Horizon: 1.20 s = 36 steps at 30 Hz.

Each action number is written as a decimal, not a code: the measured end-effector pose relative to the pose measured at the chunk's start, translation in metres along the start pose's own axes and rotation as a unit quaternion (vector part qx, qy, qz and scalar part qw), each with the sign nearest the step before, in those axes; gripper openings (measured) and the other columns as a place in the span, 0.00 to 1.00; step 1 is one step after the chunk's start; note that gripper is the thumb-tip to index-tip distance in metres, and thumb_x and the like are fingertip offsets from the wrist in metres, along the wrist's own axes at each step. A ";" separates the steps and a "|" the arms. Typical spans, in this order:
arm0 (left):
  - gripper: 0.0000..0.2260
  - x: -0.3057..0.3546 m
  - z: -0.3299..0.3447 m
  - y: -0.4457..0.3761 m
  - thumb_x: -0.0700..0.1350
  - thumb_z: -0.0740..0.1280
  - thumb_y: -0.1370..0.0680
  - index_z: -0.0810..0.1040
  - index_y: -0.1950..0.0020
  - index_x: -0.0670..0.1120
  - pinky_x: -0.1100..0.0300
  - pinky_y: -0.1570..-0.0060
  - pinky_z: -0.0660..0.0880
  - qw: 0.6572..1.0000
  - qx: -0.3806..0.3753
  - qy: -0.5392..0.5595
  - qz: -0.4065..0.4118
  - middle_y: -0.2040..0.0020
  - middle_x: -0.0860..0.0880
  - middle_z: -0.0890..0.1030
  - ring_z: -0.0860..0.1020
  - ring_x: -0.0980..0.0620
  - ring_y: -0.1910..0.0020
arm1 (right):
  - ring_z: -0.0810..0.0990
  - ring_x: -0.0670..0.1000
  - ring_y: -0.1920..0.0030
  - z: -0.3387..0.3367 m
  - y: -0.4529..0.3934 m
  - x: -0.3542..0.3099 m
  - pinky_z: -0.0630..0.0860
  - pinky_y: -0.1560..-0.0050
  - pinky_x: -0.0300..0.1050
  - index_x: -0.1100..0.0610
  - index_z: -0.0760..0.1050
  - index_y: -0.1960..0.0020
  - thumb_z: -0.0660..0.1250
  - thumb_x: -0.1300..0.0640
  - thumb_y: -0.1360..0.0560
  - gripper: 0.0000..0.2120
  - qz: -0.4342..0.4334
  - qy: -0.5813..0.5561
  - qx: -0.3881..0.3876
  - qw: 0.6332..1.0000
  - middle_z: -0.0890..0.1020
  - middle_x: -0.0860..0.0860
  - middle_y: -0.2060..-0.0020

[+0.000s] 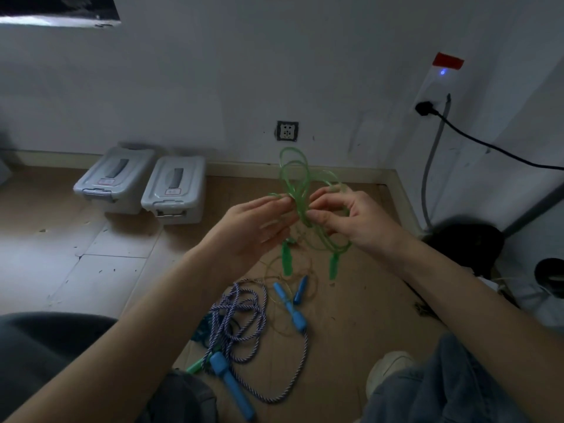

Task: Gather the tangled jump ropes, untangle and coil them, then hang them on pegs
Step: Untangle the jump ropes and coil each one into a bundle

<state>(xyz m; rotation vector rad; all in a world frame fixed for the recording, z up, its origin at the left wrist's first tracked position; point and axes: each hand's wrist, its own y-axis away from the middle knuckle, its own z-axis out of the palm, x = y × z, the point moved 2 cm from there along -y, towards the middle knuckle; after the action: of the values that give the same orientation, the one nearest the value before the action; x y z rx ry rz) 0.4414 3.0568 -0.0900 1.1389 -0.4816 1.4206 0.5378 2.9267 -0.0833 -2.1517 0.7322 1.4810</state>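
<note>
Fingers (317, 215) of both hands are pinched on the green jump rope (294, 178), loops held up, apparently so its handles (287, 261) hang free for untangling.

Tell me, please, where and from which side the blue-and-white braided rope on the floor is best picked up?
Probably by its blue handle nearest the person, coming from above. It lies flat on the floor, rigid and clear of the loops, whereas the braided rope itself is piled in overlapping coils that would likely drag.
</note>
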 end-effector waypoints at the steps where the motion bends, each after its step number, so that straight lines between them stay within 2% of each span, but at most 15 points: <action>1: 0.10 0.000 -0.001 -0.003 0.41 0.62 0.23 0.76 0.43 0.45 0.59 0.45 0.73 0.999 0.002 0.052 -0.010 0.45 0.47 0.81 0.80 0.52 0.47 | 0.75 0.44 0.50 0.001 0.001 0.001 0.74 0.55 0.32 0.54 0.80 0.58 0.69 0.57 0.29 0.01 0.010 -0.004 -0.011 1.000 0.74 0.45 0.51; 3: 0.15 0.001 -0.007 -0.008 0.38 0.59 0.22 0.69 0.35 0.44 0.56 0.43 0.73 0.994 0.029 0.109 -0.010 0.40 0.42 0.77 0.77 0.47 0.45 | 0.73 0.45 0.45 0.003 0.003 0.002 0.73 0.46 0.38 0.53 0.80 0.59 0.69 0.53 0.30 0.04 0.026 0.013 -0.054 0.998 0.73 0.45 0.49; 5: 0.17 0.006 -0.020 -0.011 0.36 0.58 0.22 0.68 0.33 0.41 0.55 0.46 0.74 0.989 0.071 0.128 0.004 0.38 0.40 0.74 0.77 0.45 0.47 | 0.72 0.45 0.42 0.004 0.006 0.002 0.71 0.41 0.40 0.51 0.80 0.60 0.69 0.50 0.32 0.05 0.040 0.032 -0.099 0.994 0.72 0.45 0.48; 9: 0.16 0.023 -0.048 -0.011 0.33 0.57 0.22 0.67 0.35 0.40 0.53 0.54 0.79 0.972 0.112 0.188 0.079 0.43 0.39 0.73 0.80 0.44 0.52 | 0.72 0.44 0.44 -0.009 0.007 0.007 0.69 0.48 0.37 0.46 0.79 0.63 0.69 0.50 0.30 0.03 0.070 0.086 -0.118 0.987 0.72 0.46 0.47; 11: 0.13 0.027 -0.053 -0.013 0.35 0.58 0.22 0.68 0.39 0.42 0.53 0.54 0.80 0.970 0.096 0.200 0.098 0.41 0.41 0.72 0.80 0.42 0.50 | 0.71 0.44 0.44 -0.013 0.006 0.012 0.69 0.45 0.40 0.43 0.78 0.63 0.68 0.49 0.28 0.05 0.082 0.141 -0.131 0.978 0.71 0.45 0.47; 15: 0.08 0.036 -0.060 -0.014 0.39 0.63 0.26 0.74 0.48 0.43 0.53 0.55 0.80 0.961 0.095 0.231 0.119 0.50 0.45 0.77 0.81 0.46 0.51 | 0.72 0.45 0.45 -0.003 0.010 0.026 0.70 0.48 0.41 0.44 0.76 0.61 0.69 0.47 0.28 0.04 0.105 0.329 -0.248 0.905 0.71 0.45 0.45; 18: 0.05 0.036 -0.052 -0.011 0.43 0.66 0.29 0.74 0.54 0.45 0.52 0.55 0.80 0.980 0.043 0.149 0.124 0.54 0.47 0.82 0.82 0.48 0.50 | 0.69 0.49 0.36 -0.004 0.010 0.023 0.66 0.36 0.46 0.42 0.76 0.58 0.71 0.46 0.30 0.04 0.106 0.335 -0.193 0.916 0.70 0.48 0.40; 20: 0.02 0.028 -0.041 -0.011 0.42 0.62 0.24 0.71 0.57 0.44 0.54 0.57 0.80 0.991 0.019 0.081 0.109 0.51 0.45 0.83 0.81 0.46 0.48 | 0.66 0.51 0.33 -0.007 0.005 0.013 0.62 0.31 0.52 0.43 0.75 0.59 0.70 0.48 0.30 0.04 0.080 0.321 -0.104 0.938 0.70 0.50 0.35; 22: 0.06 0.023 -0.030 -0.011 0.40 0.58 0.22 0.70 0.58 0.43 0.56 0.57 0.80 0.994 0.002 0.030 0.102 0.49 0.43 0.83 0.81 0.44 0.48 | 0.73 0.52 0.39 -0.010 0.001 0.002 0.67 0.36 0.48 0.50 0.77 0.61 0.70 0.51 0.28 0.05 0.000 0.293 0.039 0.955 0.77 0.52 0.41; 24: 0.06 0.020 -0.021 -0.008 0.39 0.57 0.21 0.68 0.59 0.43 0.55 0.53 0.79 0.994 -0.016 -0.031 0.106 0.49 0.41 0.82 0.81 0.43 0.48 | 0.79 0.49 0.52 -0.010 -0.001 -0.006 0.74 0.49 0.37 0.55 0.78 0.60 0.69 0.50 0.28 0.08 -0.059 0.241 0.138 0.959 0.81 0.51 0.54; 26: 0.06 0.016 -0.014 -0.004 0.39 0.57 0.21 0.67 0.58 0.43 0.53 0.50 0.79 0.991 -0.048 -0.073 0.098 0.51 0.39 0.82 0.81 0.42 0.49 | 0.78 0.44 0.54 -0.002 0.000 -0.009 0.72 0.56 0.27 0.54 0.76 0.53 0.67 0.44 0.30 0.14 -0.037 0.165 0.075 0.983 0.80 0.47 0.56; 28: 0.05 0.012 -0.008 0.000 0.40 0.57 0.21 0.68 0.57 0.43 0.53 0.52 0.79 0.988 -0.080 -0.107 0.081 0.54 0.39 0.82 0.81 0.42 0.50 | 0.77 0.43 0.48 0.006 0.002 -0.005 0.72 0.50 0.31 0.51 0.75 0.48 0.63 0.38 0.34 0.21 0.025 0.100 -0.041 0.994 0.79 0.47 0.49; 30: 0.05 0.012 -0.003 0.003 0.40 0.57 0.21 0.68 0.57 0.42 0.57 0.56 0.79 0.983 -0.107 -0.139 0.056 0.57 0.40 0.83 0.82 0.43 0.52 | 0.74 0.44 0.43 0.010 0.002 -0.001 0.70 0.43 0.38 0.48 0.77 0.50 0.63 0.38 0.35 0.19 0.026 0.122 -0.076 0.989 0.77 0.46 0.45; 33: 0.08 0.013 -0.001 0.008 0.42 0.56 0.20 0.70 0.57 0.41 0.58 0.60 0.80 0.966 -0.096 -0.237 0.045 0.59 0.41 0.84 0.83 0.44 0.57 | 0.76 0.45 0.45 0.007 -0.001 0.001 0.72 0.42 0.40 0.54 0.82 0.53 0.69 0.50 0.29 0.10 -0.008 0.191 -0.014 0.982 0.80 0.48 0.47; 36: 0.11 0.019 -0.014 0.008 0.46 0.56 0.20 0.73 0.56 0.41 0.56 0.61 0.81 0.935 -0.012 -0.348 0.072 0.60 0.43 0.84 0.83 0.45 0.64 | 0.76 0.44 0.53 -0.003 -0.003 0.003 0.69 0.53 0.25 0.56 0.83 0.56 0.69 0.56 0.27 0.06 -0.031 0.253 0.056 0.965 0.81 0.48 0.52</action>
<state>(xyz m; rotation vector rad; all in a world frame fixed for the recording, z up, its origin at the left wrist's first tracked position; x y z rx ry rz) 0.4323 3.0769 -0.0775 1.6079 -1.0944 1.0924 0.5427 2.9263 -0.0844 -2.4600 0.8798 0.8320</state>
